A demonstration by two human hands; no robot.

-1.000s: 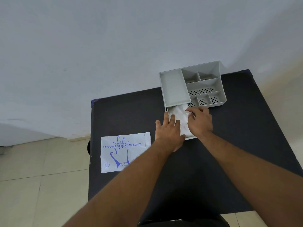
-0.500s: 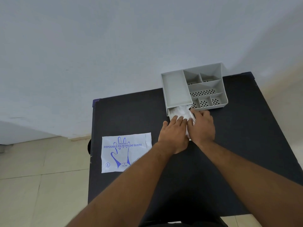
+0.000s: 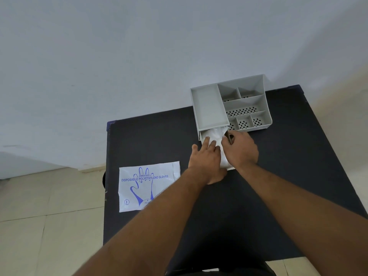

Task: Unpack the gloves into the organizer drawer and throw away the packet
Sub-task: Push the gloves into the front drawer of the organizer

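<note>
A grey organizer (image 3: pixel 209 108) with several compartments stands at the table's far edge. Its drawer (image 3: pixel 229 168) is pulled out toward me from under the left section. A wad of clear white gloves (image 3: pixel 216 134) lies in the drawer. My left hand (image 3: pixel 206 158) lies flat on the gloves, fingers spread, pressing them down. My right hand (image 3: pixel 241 150) rests on the gloves' right side, fingers curled at the drawer's right wall. The white packet (image 3: pixel 147 186) with blue glove print lies flat on the table's left side, partly under my left forearm.
The black table (image 3: pixel 298 166) stands against a pale wall. Its left edge drops to a tiled floor (image 3: pixel 49 216). A dark round object shows just beyond the table's left edge.
Both hands have shifted on the gloves, pushing them deeper toward the organizer. The packet has stayed in place.
</note>
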